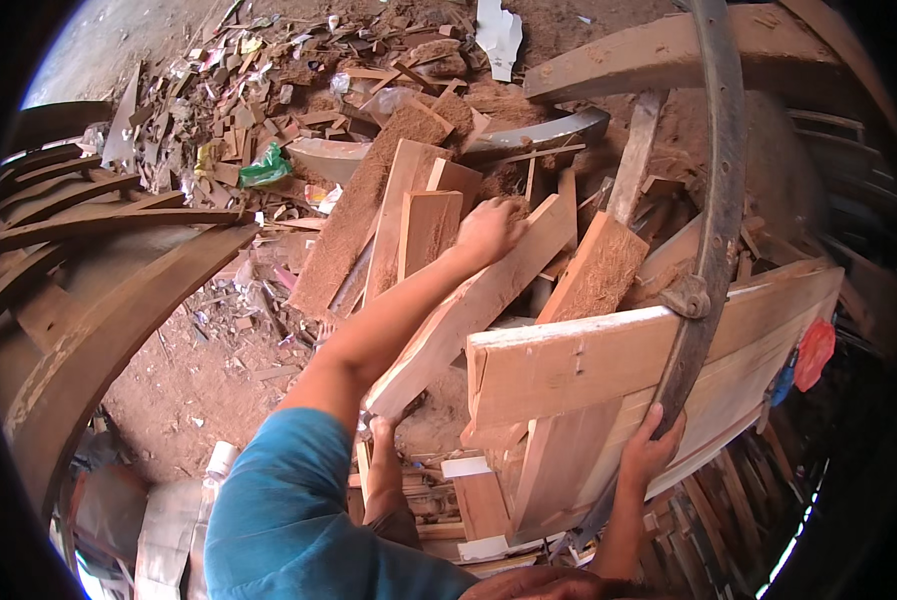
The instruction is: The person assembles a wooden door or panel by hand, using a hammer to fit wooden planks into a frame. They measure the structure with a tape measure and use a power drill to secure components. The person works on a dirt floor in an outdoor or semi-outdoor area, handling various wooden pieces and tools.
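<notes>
My left hand (488,230) reaches forward and grips the far end of a long pale wooden plank (448,325) that slants across a pile of offcuts. My right hand (651,450) is wrapped around the lower part of a dark curved metal bar (718,200), which runs up over a stack of wide boards (578,365) leaning in front of me. A blue sleeve covers my left upper arm. Beside the gripped plank lie rough sawdust-coated slabs (598,270).
Large curved timber beams (98,330) lie at the left. Wood scraps, paper and a green plastic piece (266,168) litter the dirt ground (208,380) beyond. A red bag (814,352) hangs at the right. A plastic bottle (214,468) stands at lower left.
</notes>
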`<state>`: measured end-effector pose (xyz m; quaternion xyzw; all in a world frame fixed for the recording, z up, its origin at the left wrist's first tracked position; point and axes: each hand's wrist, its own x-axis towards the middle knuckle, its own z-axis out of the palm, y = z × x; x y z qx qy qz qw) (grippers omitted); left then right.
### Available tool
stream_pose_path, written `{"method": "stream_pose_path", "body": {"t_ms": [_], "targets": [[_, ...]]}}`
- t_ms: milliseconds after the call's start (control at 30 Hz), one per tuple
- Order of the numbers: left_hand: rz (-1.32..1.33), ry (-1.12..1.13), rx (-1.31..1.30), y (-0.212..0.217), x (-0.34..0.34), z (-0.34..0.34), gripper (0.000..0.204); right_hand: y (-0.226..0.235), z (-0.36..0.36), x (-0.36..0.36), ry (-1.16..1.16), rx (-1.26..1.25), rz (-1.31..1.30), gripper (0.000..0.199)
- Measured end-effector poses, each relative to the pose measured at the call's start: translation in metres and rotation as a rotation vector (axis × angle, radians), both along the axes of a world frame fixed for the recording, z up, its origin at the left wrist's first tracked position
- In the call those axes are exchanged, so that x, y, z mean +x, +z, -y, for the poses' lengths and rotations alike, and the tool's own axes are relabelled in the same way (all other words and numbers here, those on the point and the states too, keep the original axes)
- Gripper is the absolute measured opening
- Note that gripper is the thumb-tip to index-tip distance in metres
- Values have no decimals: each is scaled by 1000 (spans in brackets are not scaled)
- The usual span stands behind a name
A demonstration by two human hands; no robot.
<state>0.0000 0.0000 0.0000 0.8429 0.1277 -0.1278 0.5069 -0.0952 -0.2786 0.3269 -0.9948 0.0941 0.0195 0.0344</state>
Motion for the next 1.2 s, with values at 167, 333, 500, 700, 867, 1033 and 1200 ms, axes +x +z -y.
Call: {"method": "stream_pose_path", "body": {"t_ms": [167,333,500,700,867,1033,1200], "targets": [[-238,-192,37,-23,36,43,47,-11,1,-6,13,-105,34,60],[-208,213,-140,54,0,13,42,-11,3,-11,-25,-116,49,59],[21,526,44,61,-44,-55,40,-8,-3,-4,-21,-62,22,53],[85,752,-4,59,-71,-94,42,-12,2,-7,-4,-103,57,51],[86,777,6,31,-79,-97,44,-12,7,-8,-4,-63,42,48],[-25,499,-67,39,-45,-58,55,-10,4,-11,-25,-74,41,46],[159,168,64,8,-25,4,80,-14,8,-4,-37,-103,28,44]]}}
